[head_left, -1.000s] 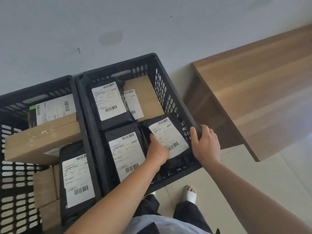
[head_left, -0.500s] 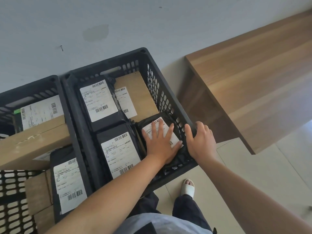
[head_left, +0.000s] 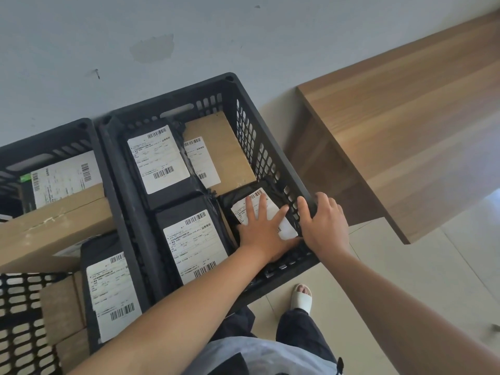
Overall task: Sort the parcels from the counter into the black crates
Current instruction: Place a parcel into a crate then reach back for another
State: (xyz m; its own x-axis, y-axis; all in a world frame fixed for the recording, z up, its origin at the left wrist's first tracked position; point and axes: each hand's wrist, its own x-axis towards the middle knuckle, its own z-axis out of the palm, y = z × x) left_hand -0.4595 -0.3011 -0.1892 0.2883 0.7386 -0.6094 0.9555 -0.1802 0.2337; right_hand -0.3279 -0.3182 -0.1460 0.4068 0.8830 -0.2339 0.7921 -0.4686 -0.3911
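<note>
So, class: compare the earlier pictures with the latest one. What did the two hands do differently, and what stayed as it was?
The left hand let go of the black parcel it had gripped by the edge; it now presses flat on the label, fingers spread, and the parcel lies lower in the right crate. Unchanged: the right hand holds the crate rim, and the other parcels stay put.

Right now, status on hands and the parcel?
Left hand flat, fingers spread, pressing black parcel into right crate. Right hand gripping that crate's rim. Counter top bare where visible. Nothing blocking.
</note>
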